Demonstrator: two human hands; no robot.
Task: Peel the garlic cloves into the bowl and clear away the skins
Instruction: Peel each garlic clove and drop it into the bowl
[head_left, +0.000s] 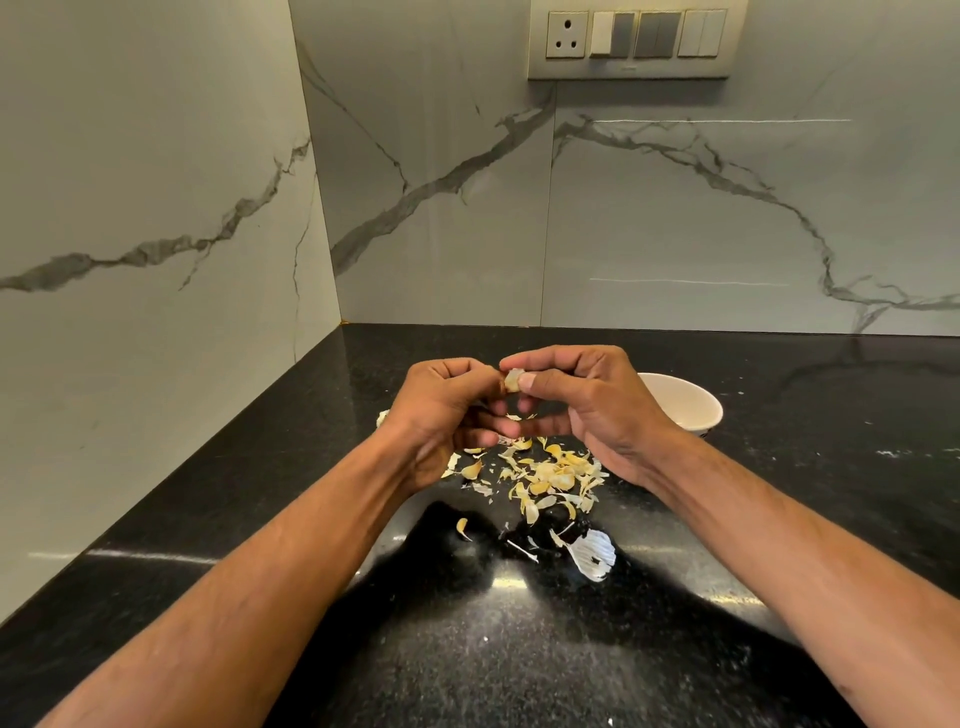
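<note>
- Left hand (441, 410): fingers curled, pinching clove (512, 381).
- Right hand (587, 410): thumb and forefinger nipping clove's skin.
- Step: mid-peel, above counter (779, 545).
- Skins (550, 475): heaped below hands.
- Bowl (685, 405): just right; next, likely strip skin, drop clove there.

Black countertop (519, 675) near edge: open, room to pass. Centre blocked by garlic skin pile (550, 475), a larger white husk (595, 556) just nearer. White bowl (685, 405) sits right of the pile. Marble walls (156, 208) close off left and back.
</note>
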